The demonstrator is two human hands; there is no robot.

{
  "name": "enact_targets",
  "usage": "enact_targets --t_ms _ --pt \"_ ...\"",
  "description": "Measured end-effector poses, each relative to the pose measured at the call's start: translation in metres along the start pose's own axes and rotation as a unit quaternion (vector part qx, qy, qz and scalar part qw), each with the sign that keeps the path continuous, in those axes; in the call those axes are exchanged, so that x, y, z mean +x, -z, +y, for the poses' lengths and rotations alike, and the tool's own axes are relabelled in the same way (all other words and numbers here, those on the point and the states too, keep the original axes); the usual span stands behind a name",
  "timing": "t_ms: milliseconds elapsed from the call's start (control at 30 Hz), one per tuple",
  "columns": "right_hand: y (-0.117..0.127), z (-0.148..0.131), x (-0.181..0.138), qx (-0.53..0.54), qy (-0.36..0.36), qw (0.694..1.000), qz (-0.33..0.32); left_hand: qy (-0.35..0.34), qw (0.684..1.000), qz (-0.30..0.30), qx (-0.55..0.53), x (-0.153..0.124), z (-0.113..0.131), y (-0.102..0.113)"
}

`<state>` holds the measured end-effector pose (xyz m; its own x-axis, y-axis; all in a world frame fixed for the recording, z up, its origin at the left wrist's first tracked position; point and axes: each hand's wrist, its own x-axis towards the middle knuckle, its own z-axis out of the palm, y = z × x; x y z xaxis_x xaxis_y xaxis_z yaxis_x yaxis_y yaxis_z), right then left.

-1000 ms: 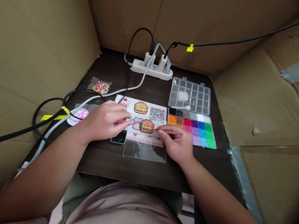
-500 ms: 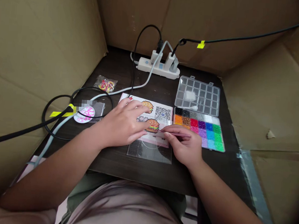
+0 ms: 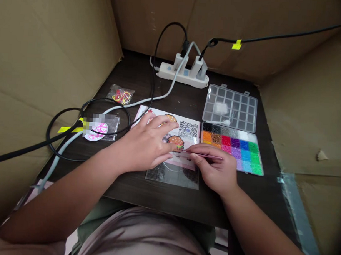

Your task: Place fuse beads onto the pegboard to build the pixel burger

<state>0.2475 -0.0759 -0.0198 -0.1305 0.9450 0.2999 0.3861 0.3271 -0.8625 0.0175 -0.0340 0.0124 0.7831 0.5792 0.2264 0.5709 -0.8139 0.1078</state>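
My left hand lies flat with fingers spread on a printed pattern card showing burgers and a QR code. A bead burger sits on a clear pegboard just past my left fingertips. My right hand pinches thin pink tweezers, whose tip points left at the bead burger. An open bead box with many coloured compartments lies to the right of my right hand.
The box's clear lid lies open behind it. A white power strip with plugs sits at the back. Black and grey cables loop at the left near a small pegboard with a pink bead piece and a bag of coloured rings. Cardboard walls surround the dark table.
My left hand has slid right and flattened over the pattern card, covering the small black tray. The view has shifted so everything sits further right. My right hand keeps the tweezers at the burger.
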Motion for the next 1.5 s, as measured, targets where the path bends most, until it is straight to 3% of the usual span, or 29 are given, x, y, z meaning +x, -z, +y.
enact_targets --t_ms 1500 --pt "-0.001 0.0 0.0 0.005 -0.042 0.999 0.002 -0.016 1.0 -0.026 0.002 0.006 0.003 -0.014"
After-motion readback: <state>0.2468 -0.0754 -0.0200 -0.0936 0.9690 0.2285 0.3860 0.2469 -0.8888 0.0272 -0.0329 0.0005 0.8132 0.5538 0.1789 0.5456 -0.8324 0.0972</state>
